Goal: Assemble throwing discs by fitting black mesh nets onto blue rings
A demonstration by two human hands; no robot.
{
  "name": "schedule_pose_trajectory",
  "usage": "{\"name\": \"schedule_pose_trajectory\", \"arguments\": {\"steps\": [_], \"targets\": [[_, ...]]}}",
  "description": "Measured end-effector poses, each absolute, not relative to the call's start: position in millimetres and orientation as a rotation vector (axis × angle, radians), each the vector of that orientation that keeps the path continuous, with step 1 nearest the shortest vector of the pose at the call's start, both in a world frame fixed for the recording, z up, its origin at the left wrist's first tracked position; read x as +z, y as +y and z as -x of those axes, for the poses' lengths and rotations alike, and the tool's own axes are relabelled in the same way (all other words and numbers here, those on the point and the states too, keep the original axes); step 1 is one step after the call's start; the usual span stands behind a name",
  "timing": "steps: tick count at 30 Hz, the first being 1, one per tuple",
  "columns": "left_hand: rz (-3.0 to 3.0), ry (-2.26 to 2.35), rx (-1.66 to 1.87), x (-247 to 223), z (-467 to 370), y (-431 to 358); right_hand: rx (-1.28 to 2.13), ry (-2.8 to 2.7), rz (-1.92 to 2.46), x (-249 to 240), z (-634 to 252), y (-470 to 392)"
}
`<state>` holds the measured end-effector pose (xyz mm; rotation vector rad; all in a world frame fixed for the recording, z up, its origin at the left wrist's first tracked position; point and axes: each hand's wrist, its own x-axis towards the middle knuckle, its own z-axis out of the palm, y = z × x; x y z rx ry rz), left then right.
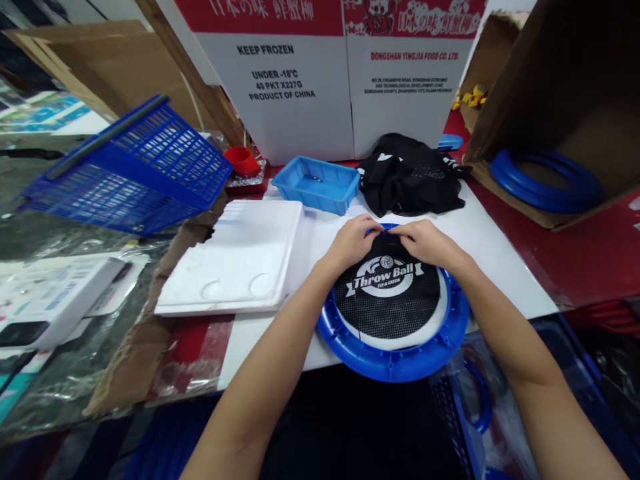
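A blue plastic ring (390, 365) lies at the table's front edge, its near rim jutting past it. Inside it lies a round black mesh net (395, 313) printed "Throw Ball". The net's far edge meets the ring, while a white gap shows along the near and right sides. My left hand (356, 239) pinches the net's far edge at the ring's far rim. Close beside it, my right hand (423, 241) pinches the same edge from the right. Their fingertips nearly touch, and small pegs stand around the ring.
Behind the ring sit a light blue tray (316, 185) and a pile of black mesh (410, 177). White foam (240, 260) and a tilted blue basket (145, 167) are at left. A cardboard box at right holds blue rings (547, 180). White cartons (300, 120) stand behind.
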<state>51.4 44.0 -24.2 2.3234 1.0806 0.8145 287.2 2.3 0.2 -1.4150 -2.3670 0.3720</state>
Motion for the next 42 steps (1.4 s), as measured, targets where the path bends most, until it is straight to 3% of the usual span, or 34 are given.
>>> {"name": "schedule_pose_trajectory", "arguments": {"steps": [9, 32, 37, 42], "targets": [[-2.303, 1.063, 0.870, -26, -51, 46, 0.364, -2.346, 1.394, 1, -286, -1], [-2.810, 1.428, 0.172, 5, -67, 17, 0.312, -2.354, 1.544, -3, -284, 5], [-2.839, 1.366, 0.116, 35, -61, -26, 0.302, -2.339, 1.593, 1, -281, 4], [-2.633, 1.014, -0.221, 38, -56, -97, 0.279, -2.337, 1.599, 2, -280, 1]]}}
